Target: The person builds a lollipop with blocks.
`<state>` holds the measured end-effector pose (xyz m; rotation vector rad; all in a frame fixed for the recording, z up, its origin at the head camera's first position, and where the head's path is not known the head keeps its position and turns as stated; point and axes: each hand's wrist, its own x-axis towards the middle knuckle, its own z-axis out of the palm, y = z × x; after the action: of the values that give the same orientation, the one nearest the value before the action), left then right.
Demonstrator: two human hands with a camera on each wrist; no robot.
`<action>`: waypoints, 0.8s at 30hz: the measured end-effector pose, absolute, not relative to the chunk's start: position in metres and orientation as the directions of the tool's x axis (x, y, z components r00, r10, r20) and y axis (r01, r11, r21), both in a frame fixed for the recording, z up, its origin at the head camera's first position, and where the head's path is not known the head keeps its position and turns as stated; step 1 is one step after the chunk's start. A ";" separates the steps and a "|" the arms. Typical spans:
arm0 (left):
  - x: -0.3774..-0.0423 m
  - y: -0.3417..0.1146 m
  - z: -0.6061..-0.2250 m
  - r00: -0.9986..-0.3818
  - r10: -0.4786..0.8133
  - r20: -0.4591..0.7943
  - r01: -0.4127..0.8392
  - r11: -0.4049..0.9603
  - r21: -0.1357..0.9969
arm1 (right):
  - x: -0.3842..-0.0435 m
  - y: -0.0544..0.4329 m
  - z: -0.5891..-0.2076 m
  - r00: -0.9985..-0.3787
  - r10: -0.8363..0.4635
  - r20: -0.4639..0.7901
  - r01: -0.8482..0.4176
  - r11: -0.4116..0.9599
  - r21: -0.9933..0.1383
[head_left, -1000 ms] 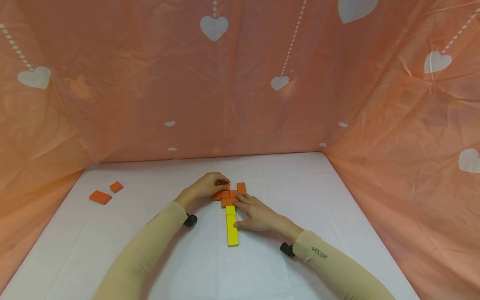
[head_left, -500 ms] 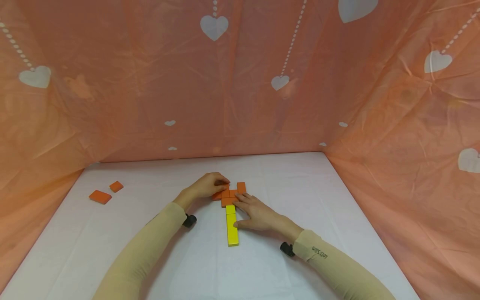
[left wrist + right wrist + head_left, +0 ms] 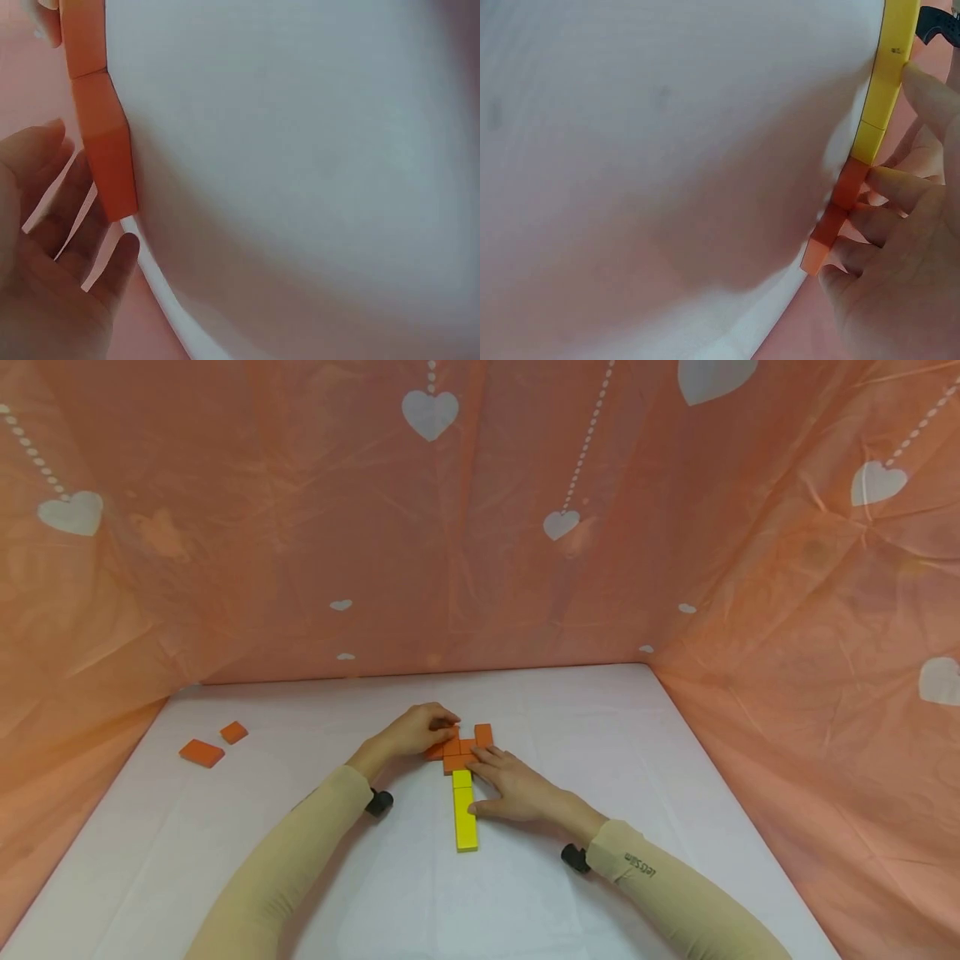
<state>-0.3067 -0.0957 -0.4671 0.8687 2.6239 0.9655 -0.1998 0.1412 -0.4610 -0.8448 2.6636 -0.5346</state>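
Note:
In the head view, flat orange blocks (image 3: 454, 763) form a cluster joined to a yellow strip of two blocks (image 3: 466, 818). My left hand (image 3: 414, 730) is at the cluster's far left, thumb and index finger pinching an orange block (image 3: 452, 743); its fingers partly cover the blocks there. From the right, my right hand (image 3: 517, 787) rests against the assembly with fingers spread and fairly straight. Its thumb touches the side of the yellow strip, and its other fingertips touch orange blocks (image 3: 850, 184) in the right wrist view. An upright orange block (image 3: 483, 735) stands out at the cluster's far right.
Two loose orange pieces, a larger one (image 3: 202, 752) and a smaller one (image 3: 233, 732), lie at the left on the white tabletop (image 3: 360, 893). A peach cloth (image 3: 495, 585) with white hearts hangs behind the table and along both sides.

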 end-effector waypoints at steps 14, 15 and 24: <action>-0.302 -0.175 -0.454 -0.897 0.392 0.202 0.417 0.605 0.679 | -0.198 0.140 -0.463 -0.806 -0.566 -0.173 -0.451 0.777 -0.440; -0.302 -0.184 -0.454 -0.901 0.380 0.211 0.415 0.607 0.678 | -0.197 0.140 -0.462 -0.807 -0.566 -0.172 -0.450 0.776 -0.442; -0.283 -0.260 -0.443 -0.937 0.282 0.207 0.346 0.664 0.663 | -0.197 0.140 -0.461 -0.803 -0.575 -0.158 -0.453 0.761 -0.464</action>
<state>-0.2834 -0.2603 -0.4431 0.5568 2.9435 1.2014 -0.1968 0.1401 -0.4606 -0.7981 2.6667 -0.5942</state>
